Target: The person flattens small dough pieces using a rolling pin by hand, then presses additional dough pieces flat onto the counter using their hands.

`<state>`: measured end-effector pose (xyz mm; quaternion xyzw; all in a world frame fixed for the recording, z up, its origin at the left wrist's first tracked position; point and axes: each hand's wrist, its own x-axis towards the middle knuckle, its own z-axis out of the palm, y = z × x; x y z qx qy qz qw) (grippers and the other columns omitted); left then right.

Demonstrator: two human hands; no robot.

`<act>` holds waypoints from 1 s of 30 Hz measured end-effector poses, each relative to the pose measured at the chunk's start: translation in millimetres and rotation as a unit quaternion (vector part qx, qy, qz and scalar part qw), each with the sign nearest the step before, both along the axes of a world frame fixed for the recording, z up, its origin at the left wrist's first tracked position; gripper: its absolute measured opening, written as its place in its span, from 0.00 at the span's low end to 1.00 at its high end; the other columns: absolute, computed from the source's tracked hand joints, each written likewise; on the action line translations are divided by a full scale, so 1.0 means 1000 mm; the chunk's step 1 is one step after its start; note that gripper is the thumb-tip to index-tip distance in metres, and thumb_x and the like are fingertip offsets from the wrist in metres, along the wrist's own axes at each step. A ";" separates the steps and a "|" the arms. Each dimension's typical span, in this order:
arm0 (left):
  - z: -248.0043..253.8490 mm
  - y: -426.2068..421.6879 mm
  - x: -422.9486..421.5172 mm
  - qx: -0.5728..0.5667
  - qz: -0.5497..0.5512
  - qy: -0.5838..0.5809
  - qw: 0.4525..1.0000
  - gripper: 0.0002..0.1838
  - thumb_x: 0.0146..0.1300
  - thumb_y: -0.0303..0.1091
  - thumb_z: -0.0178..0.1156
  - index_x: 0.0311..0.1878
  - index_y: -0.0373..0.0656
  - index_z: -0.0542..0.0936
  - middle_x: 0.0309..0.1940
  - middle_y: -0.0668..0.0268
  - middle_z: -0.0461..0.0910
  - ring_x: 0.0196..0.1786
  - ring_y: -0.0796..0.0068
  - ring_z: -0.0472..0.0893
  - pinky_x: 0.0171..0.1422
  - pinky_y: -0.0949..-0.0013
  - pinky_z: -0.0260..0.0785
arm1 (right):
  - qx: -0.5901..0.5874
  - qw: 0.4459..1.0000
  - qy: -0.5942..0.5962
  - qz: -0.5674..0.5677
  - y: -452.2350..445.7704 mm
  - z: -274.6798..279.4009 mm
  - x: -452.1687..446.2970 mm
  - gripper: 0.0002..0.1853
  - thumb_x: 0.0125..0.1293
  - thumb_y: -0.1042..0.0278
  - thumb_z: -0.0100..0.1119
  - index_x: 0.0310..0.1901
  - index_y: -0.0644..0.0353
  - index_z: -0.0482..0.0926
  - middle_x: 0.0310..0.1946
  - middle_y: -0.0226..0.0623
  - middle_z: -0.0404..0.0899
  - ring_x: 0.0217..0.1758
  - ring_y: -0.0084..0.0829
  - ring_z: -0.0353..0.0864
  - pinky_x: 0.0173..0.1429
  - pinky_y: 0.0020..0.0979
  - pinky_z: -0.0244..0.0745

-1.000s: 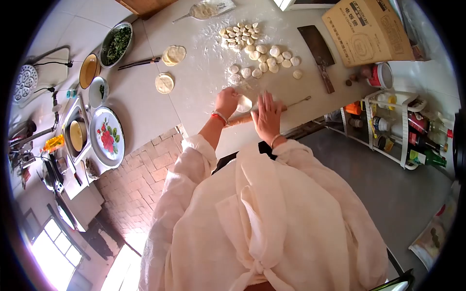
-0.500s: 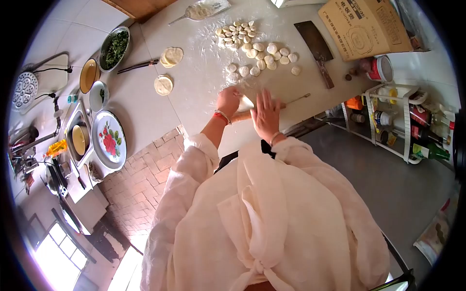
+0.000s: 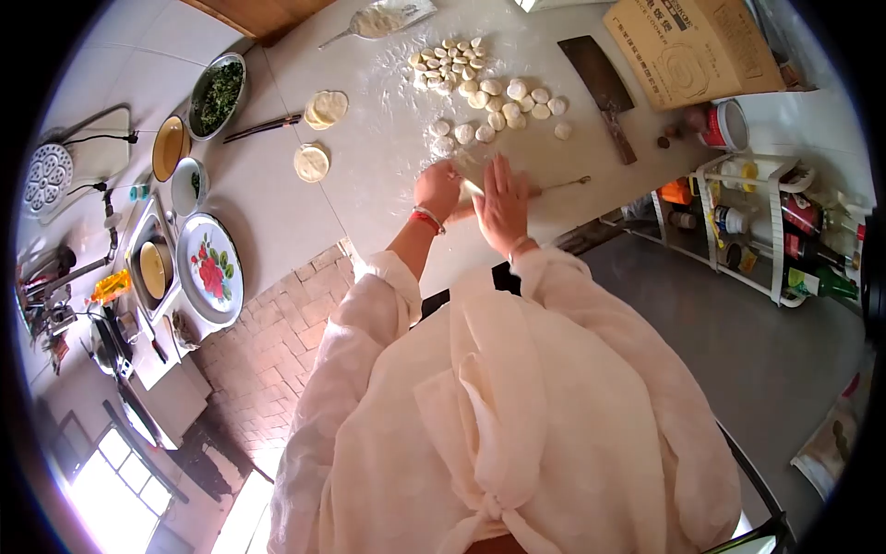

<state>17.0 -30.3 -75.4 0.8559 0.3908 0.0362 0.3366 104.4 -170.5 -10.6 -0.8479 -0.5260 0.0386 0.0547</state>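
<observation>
My left hand (image 3: 437,187) is closed, pinching the edge of a pale dough wrapper (image 3: 472,187) on the floured counter. To its right, my right hand (image 3: 503,201) lies flat with fingers stretched out, its palm pressing on a wooden rolling pin (image 3: 461,211). The pin runs under the palm, and its middle is hidden. Just beyond the hands lie several round dough pieces (image 3: 496,121) dusted with flour, with a heap of smaller dough lumps (image 3: 448,65) behind them. Rolled wrappers sit left, in a stack (image 3: 326,109) and a smaller pile (image 3: 312,162).
A cleaver (image 3: 604,92) lies right of the dough, near a cardboard box (image 3: 692,51). Chopsticks (image 3: 263,127), a bowl of chopped greens (image 3: 219,95) and a flowered tray (image 3: 231,294) are at left. A scoop of flour (image 3: 378,20) rests at the back. A bottle rack (image 3: 720,231) stands right.
My right hand has slid slightly away from me over the rolling pin, and the pin has moved with it. The left hand still pinches the wrapper, which now shows less.
</observation>
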 end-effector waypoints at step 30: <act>0.005 0.000 -0.002 -0.008 -0.095 0.007 0.995 0.15 0.54 0.41 0.66 0.41 0.41 0.85 0.40 0.54 0.85 0.46 0.53 0.83 0.51 0.57 0.76 | 0.016 0.999 0.020 0.042 -0.001 0.001 -0.005 0.39 0.69 0.49 0.55 0.73 0.68 0.56 0.77 0.50 0.51 0.81 0.44 0.47 0.80 0.55 0.39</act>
